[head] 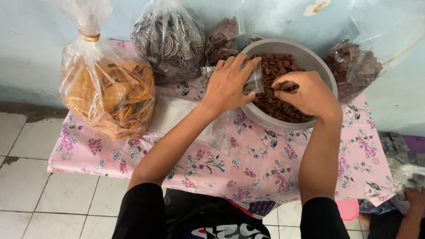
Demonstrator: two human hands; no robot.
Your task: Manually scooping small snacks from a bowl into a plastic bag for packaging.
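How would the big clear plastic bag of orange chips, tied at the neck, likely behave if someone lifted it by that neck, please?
The big clear plastic bag of orange chips looks bulky but probably light, since the chips sit loosely with air between them. Its thin film would likely sag and crinkle rather than hold shape. The chips seem brittle, so squeezing could break them; the orange tie probably offers the safest hold.

A home snack-packing corner; low table under floral cloth, tiled floor, bagged chips against the wall.

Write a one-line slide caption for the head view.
Left hand holds a small clear bag while right hand gathers brown snacks in a grey bowl.
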